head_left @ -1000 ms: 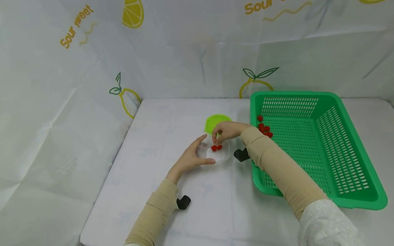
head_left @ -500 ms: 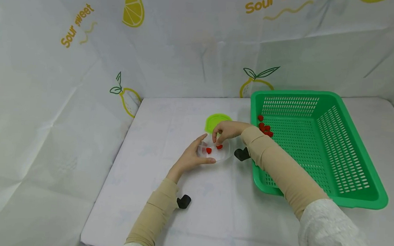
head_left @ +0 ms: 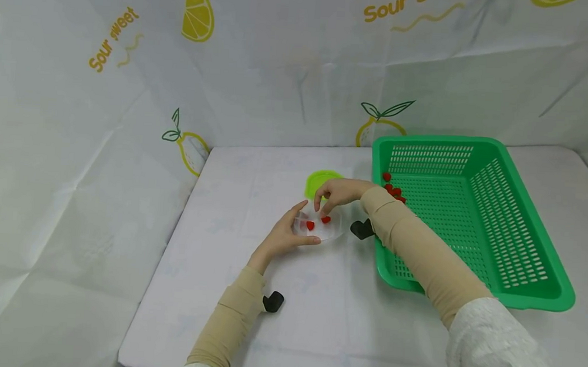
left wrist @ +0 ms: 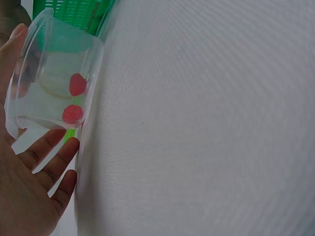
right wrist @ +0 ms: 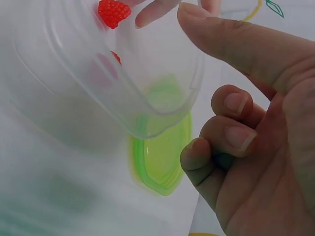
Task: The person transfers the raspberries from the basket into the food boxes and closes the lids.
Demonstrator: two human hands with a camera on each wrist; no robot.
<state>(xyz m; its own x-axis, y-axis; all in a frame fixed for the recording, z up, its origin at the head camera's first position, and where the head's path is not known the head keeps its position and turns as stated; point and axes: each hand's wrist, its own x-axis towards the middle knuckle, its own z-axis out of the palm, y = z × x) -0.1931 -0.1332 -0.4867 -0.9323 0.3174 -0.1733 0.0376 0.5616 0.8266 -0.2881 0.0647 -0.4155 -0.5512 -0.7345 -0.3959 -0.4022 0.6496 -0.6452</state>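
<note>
A clear plastic container [head_left: 332,229] stands on the table, and my left hand [head_left: 284,236] grips it with the thumb on the near side and fingers round the far side. Two red raspberries lie apart at its bottom: one raspberry [head_left: 310,225] is nearer the left hand, the other raspberry [head_left: 326,219] is under my right fingertips. In the left wrist view, both show through the container wall [left wrist: 54,64]. My right hand [head_left: 338,193] hovers over the opening, thumb [right wrist: 216,32] at the rim, the last fingers loosely curled. Nothing shows pinched in it.
Behind the container lies a bright green lid [head_left: 319,180], partly hidden by the right hand. A large green basket [head_left: 474,298] stands at the right, with several raspberries [head_left: 395,192] along its left side under the right forearm. A lemon-print sheet [head_left: 279,93] hangs behind the table.
One raspberry in the container has moved left, away from the other, where both lay close together a second ago. The right fingers have spread slightly. The left hand keeps its place.
</note>
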